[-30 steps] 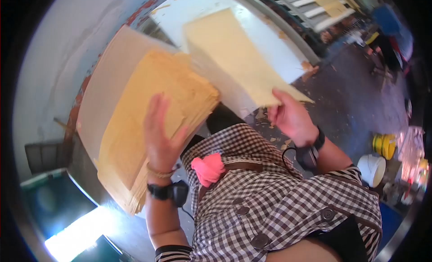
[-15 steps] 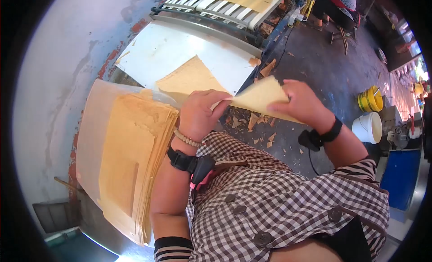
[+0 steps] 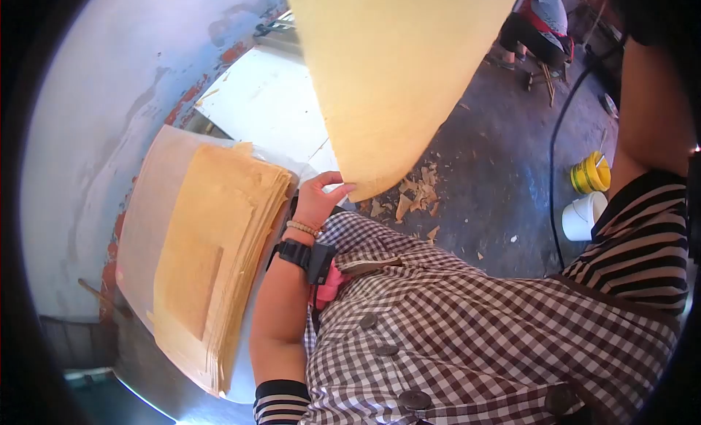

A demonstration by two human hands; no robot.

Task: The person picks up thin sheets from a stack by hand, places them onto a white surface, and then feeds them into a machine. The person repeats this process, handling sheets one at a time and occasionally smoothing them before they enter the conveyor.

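Note:
My left hand [image 3: 323,197] pinches the lower corner of a large, thin tan sheet [image 3: 409,82] that looks like wood veneer. The sheet is held up in front of me, and its upper part runs out of the top of the view. My right forearm [image 3: 652,107] is raised at the right edge; the hand itself is out of view. Left of my left arm lies a thick stack of similar tan sheets [image 3: 201,257], with uneven edges. Behind the raised sheet is a white board [image 3: 266,107], partly covered by it.
Broken tan scraps [image 3: 420,195] litter the dark floor. On the right stand a yellow bucket [image 3: 590,174] and a white bucket [image 3: 583,217]. A black cable [image 3: 556,155] hangs between me and the buckets. Another person [image 3: 540,27] is at the back right. A peeling wall [image 3: 95,133] borders the left.
The sheet has gone from low and folded between both hands to raised and spread out. My right hand has moved up and out of view. My left hand has shifted slightly down.

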